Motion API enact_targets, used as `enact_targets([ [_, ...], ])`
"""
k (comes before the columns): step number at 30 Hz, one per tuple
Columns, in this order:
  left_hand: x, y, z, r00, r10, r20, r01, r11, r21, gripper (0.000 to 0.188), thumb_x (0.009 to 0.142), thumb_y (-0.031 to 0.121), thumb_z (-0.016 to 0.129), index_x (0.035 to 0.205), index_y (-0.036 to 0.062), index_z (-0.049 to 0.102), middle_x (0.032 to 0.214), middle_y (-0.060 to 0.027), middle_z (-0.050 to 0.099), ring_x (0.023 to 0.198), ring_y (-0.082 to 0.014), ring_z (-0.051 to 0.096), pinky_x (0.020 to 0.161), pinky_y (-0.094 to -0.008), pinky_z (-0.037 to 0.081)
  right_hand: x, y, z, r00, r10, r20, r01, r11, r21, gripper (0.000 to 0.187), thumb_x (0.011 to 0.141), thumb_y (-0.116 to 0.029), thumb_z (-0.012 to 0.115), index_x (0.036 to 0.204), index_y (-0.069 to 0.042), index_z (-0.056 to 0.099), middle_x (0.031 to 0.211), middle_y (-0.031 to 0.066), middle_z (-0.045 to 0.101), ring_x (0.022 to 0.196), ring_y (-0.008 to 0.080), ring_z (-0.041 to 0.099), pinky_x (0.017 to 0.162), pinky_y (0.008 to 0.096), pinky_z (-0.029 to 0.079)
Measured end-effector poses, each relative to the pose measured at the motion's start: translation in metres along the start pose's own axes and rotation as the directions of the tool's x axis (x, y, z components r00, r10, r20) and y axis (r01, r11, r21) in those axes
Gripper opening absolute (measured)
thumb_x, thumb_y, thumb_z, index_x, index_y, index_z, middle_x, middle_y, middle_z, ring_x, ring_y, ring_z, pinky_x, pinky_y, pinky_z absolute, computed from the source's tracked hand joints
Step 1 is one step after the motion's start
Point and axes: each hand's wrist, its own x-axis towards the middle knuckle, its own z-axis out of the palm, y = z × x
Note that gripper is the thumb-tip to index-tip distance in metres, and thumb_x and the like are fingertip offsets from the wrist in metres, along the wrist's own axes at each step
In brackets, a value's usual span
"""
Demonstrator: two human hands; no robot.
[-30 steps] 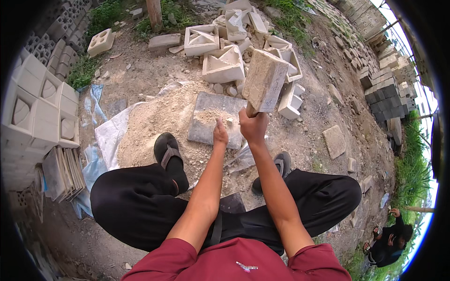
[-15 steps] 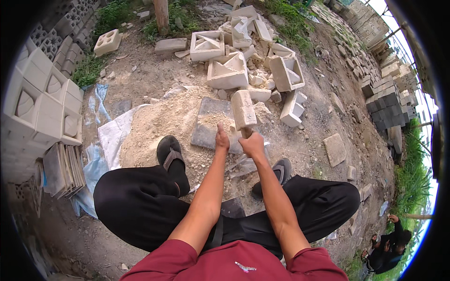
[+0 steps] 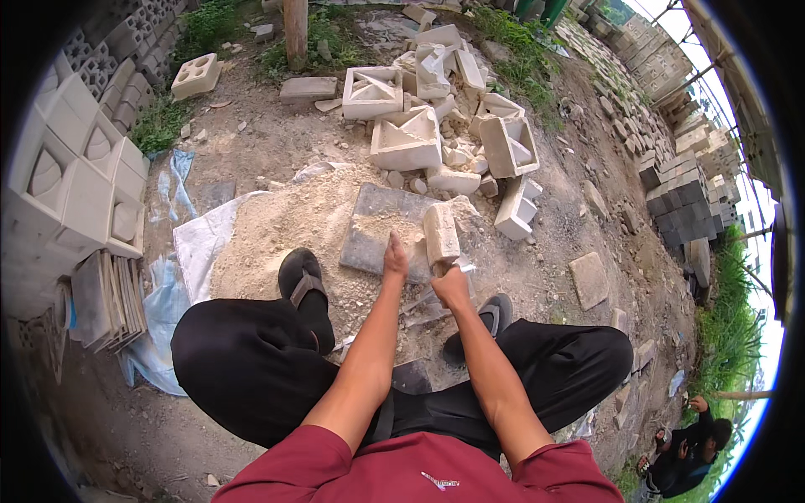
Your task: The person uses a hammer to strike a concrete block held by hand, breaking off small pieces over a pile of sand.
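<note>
- Right hand point(image 3: 452, 287) curls fingers round a mallet point(image 3: 439, 235), head toward 12 o'clock.
- Left hand point(image 3: 395, 257), at the right's 10 o'clock, is nearer the slab point(image 3: 377, 200); finger hold unclear.

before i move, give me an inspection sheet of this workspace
Surface: dark slab on the ground, strewn with pale powder
Job's things: mallet with a blocky head, at the slab's right side
Clutter: pale blocks, some broken, heaped beyond the slab
Hands: right hand grips the mallet below its head; left hand is at the slab, its hold unclear
Cables: nothing seen near the hands
Surroundings: block stacks at left, grass and another person at right
</note>
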Motion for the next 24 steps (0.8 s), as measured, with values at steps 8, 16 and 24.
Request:
enact_targets([
  [8,0.004,-0.002,0.005,1.0,0.013,-0.006,-0.013,1.0,0.009,0.074,0.098,0.056,0.024,0.139,-0.0045,0.039,0.141,-0.0257,0.042,0.134,-0.036,0.037,0.111,-0.0354,0.029,0.025,-0.057,-0.058,0.995,-0.051,-0.082,0.081,0.906,0.416,0.041,0.069,-0.023,0.07,0.09,0.01,0.058,0.069,0.0203,0.065,0.056,0.0277,0.067,0.059,0.0372,0.054],
  [16,0.002,-0.002,0.012,1.0,0.024,0.001,-0.024,1.0,0.017,0.073,0.098,0.055,0.026,0.138,-0.0039,0.04,0.139,-0.0259,0.044,0.133,-0.0365,0.038,0.11,-0.0356,0.03,-0.01,-0.022,0.004,0.982,-0.085,-0.167,0.13,0.95,0.283,0.042,0.069,-0.023,0.068,0.097,0.008,0.06,0.084,0.0261,0.067,0.084,0.0376,0.068,0.074,0.0411,0.053],
  [24,0.009,-0.004,0.002,1.0,0.013,0.009,-0.013,1.0,0.013,0.071,0.098,0.054,0.028,0.137,-0.0044,0.042,0.138,-0.0258,0.046,0.132,-0.0365,0.04,0.109,-0.0358,0.031,0.004,-0.057,-0.034,0.97,0.014,0.241,-0.074,0.968,0.241,0.041,0.069,-0.023,0.069,0.09,0.012,0.06,0.069,0.022,0.066,0.053,0.0253,0.067,0.053,0.0358,0.053],
])
